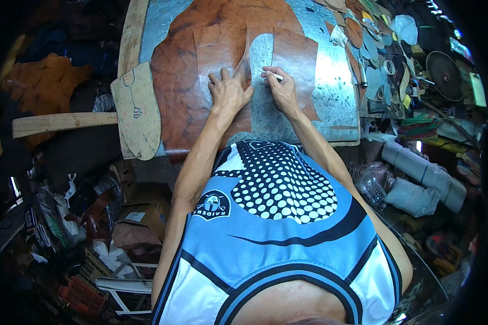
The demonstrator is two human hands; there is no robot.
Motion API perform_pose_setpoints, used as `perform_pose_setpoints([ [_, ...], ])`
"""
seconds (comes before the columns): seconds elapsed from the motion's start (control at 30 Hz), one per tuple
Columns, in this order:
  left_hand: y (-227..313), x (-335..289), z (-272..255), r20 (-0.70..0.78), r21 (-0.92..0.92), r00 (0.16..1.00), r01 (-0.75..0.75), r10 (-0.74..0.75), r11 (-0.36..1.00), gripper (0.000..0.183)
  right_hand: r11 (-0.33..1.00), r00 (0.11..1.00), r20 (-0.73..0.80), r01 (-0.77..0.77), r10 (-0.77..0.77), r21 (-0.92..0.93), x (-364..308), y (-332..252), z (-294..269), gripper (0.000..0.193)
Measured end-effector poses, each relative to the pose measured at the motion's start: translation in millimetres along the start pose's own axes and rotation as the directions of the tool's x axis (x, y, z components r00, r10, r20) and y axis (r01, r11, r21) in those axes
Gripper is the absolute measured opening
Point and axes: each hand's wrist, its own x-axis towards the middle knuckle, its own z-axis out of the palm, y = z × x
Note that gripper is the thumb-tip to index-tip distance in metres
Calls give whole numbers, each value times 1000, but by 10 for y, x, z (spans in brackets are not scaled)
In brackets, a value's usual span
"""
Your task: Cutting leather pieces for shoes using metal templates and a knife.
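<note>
A large brown leather hide (173,65) lies over a metal-topped table (336,92). My left hand (228,93) presses on the leather with its fingers spread and holds nothing. Beside its fingertips a narrow leather edge (245,54) curls up. In my right hand (282,92) is a slim white pen-like tool (277,76), pinched between the fingers; its exact kind cannot be made out. That hand rests near the left edge of a separate brown leather panel (298,57). Bare metal shows in a rounded gap between the two leather areas.
A tan pattern piece (137,111) with pen marks overhangs the table's left edge, by a wooden bar (65,123). Leather scraps (371,46) and tools crowd the right side. Wrapped rolls (423,173) lie at lower right; a white chair frame (126,285) stands at lower left.
</note>
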Motion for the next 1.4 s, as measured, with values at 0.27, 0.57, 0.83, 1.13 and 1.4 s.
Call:
perform_pose_setpoints([
  [0.27,-1071,240,-83,-27,-619,1000,-24,9,785,33,977,966,209,178,-150,-120,-6,-6,327,25],
  [0.57,-1019,38,-186,-190,-745,978,-83,-92,662,47,923,936,345,196,-75,-331,22,-11,459,25],
  [0.83,-674,63,-450,45,-662,990,130,-134,738,61,900,967,103,256,-235,-353,193,-111,427,29],
  [1.13,-1170,94,-80,6,-886,985,84,-171,456,56,897,940,123,-341,319,280,93,17,127,43],
  [1.4,-749,252,-208,-37,-276,985,154,-170,949,72,868,966,-259,-136,9,-477,30,17,-617,43],
])
